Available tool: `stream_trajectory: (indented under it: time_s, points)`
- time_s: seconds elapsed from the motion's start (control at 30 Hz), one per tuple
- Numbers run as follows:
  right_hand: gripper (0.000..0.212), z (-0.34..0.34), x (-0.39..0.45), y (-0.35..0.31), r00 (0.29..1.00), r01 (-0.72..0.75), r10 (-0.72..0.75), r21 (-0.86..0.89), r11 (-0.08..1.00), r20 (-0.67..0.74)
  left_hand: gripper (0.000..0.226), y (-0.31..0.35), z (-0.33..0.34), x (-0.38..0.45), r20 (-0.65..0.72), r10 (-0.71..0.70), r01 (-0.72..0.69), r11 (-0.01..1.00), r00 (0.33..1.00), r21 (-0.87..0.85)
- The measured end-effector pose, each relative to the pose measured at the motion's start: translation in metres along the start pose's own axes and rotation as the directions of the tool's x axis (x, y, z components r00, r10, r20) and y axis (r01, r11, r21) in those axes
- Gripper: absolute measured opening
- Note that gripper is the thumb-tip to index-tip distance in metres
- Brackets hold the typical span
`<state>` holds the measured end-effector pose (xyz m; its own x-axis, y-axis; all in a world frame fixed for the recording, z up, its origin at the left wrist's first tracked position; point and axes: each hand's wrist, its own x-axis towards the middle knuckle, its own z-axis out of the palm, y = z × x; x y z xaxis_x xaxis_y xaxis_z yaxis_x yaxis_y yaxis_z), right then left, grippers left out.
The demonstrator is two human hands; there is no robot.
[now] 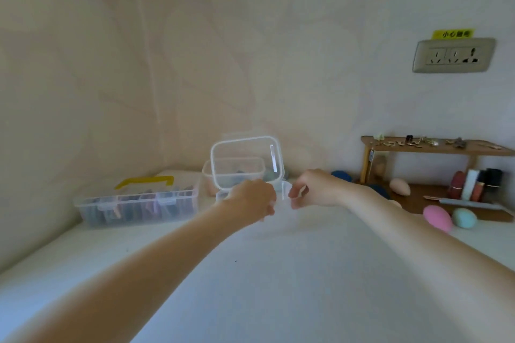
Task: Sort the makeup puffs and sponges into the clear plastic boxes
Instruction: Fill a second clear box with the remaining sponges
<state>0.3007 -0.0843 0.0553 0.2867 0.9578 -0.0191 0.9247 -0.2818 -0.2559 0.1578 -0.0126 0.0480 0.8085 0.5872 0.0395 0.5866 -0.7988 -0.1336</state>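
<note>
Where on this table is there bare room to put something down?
The white tabletop is bare between the forearms, nearer than the hands. It is crowded along the wall: divided box, clear boxes, and sponges by the wooden shelf.

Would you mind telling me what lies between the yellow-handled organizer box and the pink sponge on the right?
In the head view, both hands, left hand and right hand, at a small clear box.

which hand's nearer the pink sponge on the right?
Right. The right hand is just left of the pink sponge; the left hand is farther left, at the clear box.
</note>
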Motion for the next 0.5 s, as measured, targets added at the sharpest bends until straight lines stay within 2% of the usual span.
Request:
stream_trajectory:
  time_s: [0.13,0.23,0.3,0.37,0.5]
  points:
    - [0.015,0.004,0.019,0.004,0.989,0.02,0.018,0.249,0.968,-0.146,0.02,-0.018,-0.004,0.005,0.069,-0.018,0.017,1.0,0.997,0.008]
    - [0.025,0.006,0.038,0.011,0.971,-0.014,0.071,0.243,0.97,-0.229,0.025,-0.035,-0.004,0.009,0.22,-0.018,0.029,0.998,0.975,-0.048]
    - [0.03,0.013,0.054,0.018,0.967,-0.078,0.129,0.228,0.97,-0.218,0.036,-0.039,-0.003,0.015,0.271,0.006,0.025,0.993,0.963,-0.112]
    - [0.034,0.021,0.067,0.021,0.973,-0.113,0.15,0.202,0.973,-0.176,0.043,-0.039,-0.002,0.024,0.238,0.042,0.011,0.976,0.97,-0.218]
    - [0.039,0.027,0.103,0.02,0.985,-0.066,0.094,0.187,0.98,-0.146,0.029,-0.039,-0.001,0.04,0.103,0.105,-0.052,0.905,0.989,-0.422]
